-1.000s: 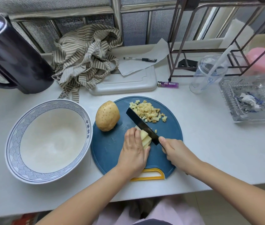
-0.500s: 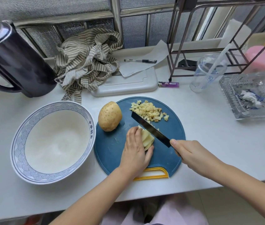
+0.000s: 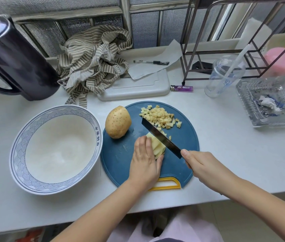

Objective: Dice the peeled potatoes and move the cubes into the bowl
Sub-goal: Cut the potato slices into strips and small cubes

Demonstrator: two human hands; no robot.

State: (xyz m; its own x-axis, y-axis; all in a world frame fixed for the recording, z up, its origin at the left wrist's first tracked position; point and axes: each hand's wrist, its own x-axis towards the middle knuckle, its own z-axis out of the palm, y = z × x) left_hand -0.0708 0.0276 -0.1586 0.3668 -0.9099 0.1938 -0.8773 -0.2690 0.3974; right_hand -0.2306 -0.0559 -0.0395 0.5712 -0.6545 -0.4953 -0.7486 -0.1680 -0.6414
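A round blue cutting board (image 3: 119,158) lies in front of me. My left hand (image 3: 144,160) holds a stack of pale potato strips (image 3: 158,147) on it, fingers curled over them. My right hand (image 3: 202,167) grips the handle of a dark knife (image 3: 161,137), whose blade crosses the far end of the strips. A heap of small potato cubes (image 3: 161,117) sits at the board's far side. A whole potato (image 3: 118,122) rests on the board's left edge. The white bowl with a blue patterned rim (image 3: 18,137) stands left of the board, with no cubes in it.
A black kettle (image 3: 14,60) stands far left, a striped cloth (image 3: 92,63) behind the bowl. Beyond the board are a grey tray (image 3: 134,88), a pen (image 3: 151,62), a purple lighter (image 3: 182,88), a clear cup (image 3: 224,76), a metal rack (image 3: 225,39) and a glass dish (image 3: 269,102). The counter's front edge is close.
The knife drew back toward the right, away from my left hand, and now sits at the far end of the strips. My left hand kept its hold on the strips.
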